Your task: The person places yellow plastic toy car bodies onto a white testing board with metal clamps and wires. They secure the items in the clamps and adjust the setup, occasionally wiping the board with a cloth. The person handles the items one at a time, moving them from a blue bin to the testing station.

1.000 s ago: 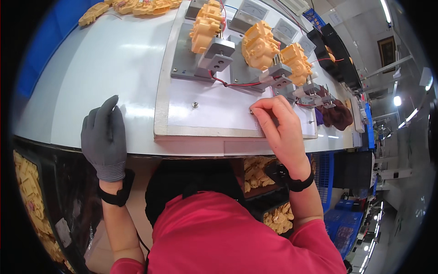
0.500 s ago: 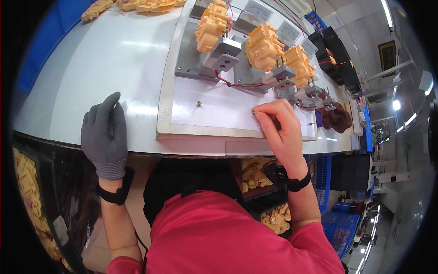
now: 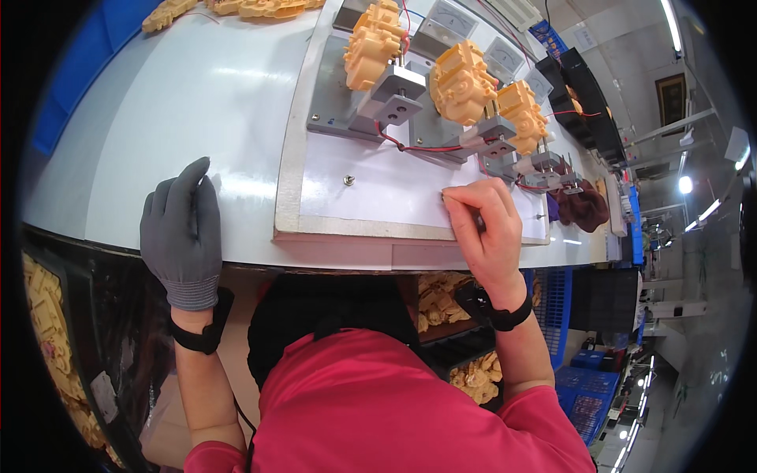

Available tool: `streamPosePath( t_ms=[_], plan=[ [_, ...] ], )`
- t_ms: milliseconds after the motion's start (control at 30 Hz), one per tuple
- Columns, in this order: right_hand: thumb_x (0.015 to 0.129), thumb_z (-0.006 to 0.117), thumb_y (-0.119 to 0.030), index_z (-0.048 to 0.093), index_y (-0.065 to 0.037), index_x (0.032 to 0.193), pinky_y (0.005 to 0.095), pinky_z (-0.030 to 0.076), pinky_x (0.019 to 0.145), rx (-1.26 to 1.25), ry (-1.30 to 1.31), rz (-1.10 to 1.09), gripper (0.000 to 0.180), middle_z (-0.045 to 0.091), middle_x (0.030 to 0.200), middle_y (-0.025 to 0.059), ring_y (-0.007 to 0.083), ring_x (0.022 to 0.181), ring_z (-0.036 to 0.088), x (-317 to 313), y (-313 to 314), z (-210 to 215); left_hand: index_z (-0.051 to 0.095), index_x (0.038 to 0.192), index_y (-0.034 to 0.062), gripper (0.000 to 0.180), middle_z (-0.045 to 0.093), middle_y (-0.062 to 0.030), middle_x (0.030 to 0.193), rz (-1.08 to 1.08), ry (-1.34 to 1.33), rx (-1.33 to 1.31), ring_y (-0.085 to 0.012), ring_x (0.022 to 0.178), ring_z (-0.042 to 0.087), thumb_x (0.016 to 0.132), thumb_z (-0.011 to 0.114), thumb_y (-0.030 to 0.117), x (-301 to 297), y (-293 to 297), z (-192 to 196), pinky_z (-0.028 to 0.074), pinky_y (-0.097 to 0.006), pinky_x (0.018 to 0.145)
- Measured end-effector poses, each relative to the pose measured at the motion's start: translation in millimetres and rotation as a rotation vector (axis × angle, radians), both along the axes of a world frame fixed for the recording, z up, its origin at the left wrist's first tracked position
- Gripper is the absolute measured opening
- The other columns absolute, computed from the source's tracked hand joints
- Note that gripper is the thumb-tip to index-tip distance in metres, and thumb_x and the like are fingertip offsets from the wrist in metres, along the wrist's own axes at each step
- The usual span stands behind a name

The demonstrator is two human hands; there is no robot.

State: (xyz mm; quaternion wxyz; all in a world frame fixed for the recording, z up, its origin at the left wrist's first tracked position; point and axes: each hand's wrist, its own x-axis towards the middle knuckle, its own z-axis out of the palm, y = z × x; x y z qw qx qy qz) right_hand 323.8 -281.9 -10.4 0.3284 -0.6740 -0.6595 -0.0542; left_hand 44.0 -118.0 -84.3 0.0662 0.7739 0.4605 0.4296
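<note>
My right hand (image 3: 487,225), bare, is closed in a pinch at the front of a white test board (image 3: 378,206). Its thumb and forefinger grip a small toggle switch, mostly hidden by the fingertips. A matching metal toggle switch (image 3: 348,180) stands uncovered to the left. My left hand (image 3: 183,232), in a grey glove, rests on the white table left of the board, fingers extended and holding nothing. Behind the switches, yellow plastic gearbox-like housings (image 3: 464,83) sit on grey metal fixtures (image 3: 394,96), joined by red and black wires (image 3: 422,148).
Panel meters (image 3: 449,21) line the back of the board. More yellow parts (image 3: 256,8) lie at the far left, near a blue bin (image 3: 87,75). Bins of yellow parts (image 3: 443,299) stand below the table edge. A dark brown cloth (image 3: 585,205) lies to the right.
The view has shifted slightly, so the board appears a little farther right. Both hands keep their places, my right fingers still pinched at the same spot.
</note>
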Motion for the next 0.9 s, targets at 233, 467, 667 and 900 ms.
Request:
streamPosePath(
  t_ms=[233, 467, 667, 900],
  plan=[
    [0.086, 0.068, -0.007, 0.056, -0.002, 0.108, 0.032, 0.047, 0.082, 0.03, 0.102, 0.074, 0.025, 0.058, 0.105, 0.0124, 0.0204, 0.094, 0.055, -6.0, -9.2, 25.3, 0.069, 0.115, 0.0067, 0.025, 0.066, -0.0118, 0.093, -0.093, 0.017, 0.031, -0.0302, 0.086, 0.062, 0.093, 0.059, 0.002, 3.1, 5.0, -5.0, 0.049, -0.039, 0.078],
    [0.092, 0.064, -0.015, 0.032, -0.005, 0.142, 0.0305, 0.046, 0.089, -0.411, 1.86, 0.992, 0.061, 0.055, 0.11, 0.007, 0.016, 0.1, 0.057, -105.1, -12.3, 109.1, 0.065, 0.122, 0.0018, 0.026, 0.067, -0.0125, 0.1, -0.039, 0.012, -0.116, -0.0285, 0.092, 0.062, 0.1, 0.053, 0.006, -4.7, 7.9, -21.2, 0.049, -0.038, 0.083],
    [0.074, 0.069, -0.075, 0.027, 0.007, 0.147, 0.0239, 0.054, 0.075, -0.169, 2.228, 1.182, 0.118, 0.065, 0.109, 0.0171, 0.0164, 0.089, 0.067, -129.9, -25.6, 97.1, 0.066, 0.122, 0.0033, 0.026, 0.065, -0.0101, 0.095, -0.057, 0.042, -0.111, -0.0245, 0.086, 0.059, 0.099, 0.053, 0.006, 0.1, 6.2, -15.7, 0.048, -0.036, 0.079],
    [0.084, 0.07, -0.06, 0.031, 0.015, 0.141, 0.0231, 0.053, 0.072, -0.032, 2.264, 0.906, 0.102, 0.065, 0.101, 0.0116, 0.0115, 0.082, 0.063, -142.2, -36.6, 124.3, 0.066, 0.121, 0.0043, 0.025, 0.065, -0.0105, 0.094, -0.058, 0.015, -0.052, -0.0257, 0.085, 0.059, 0.099, 0.054, 0.006, -3.7, 4.2, -10.2, 0.048, -0.037, 0.078]
  ],
)
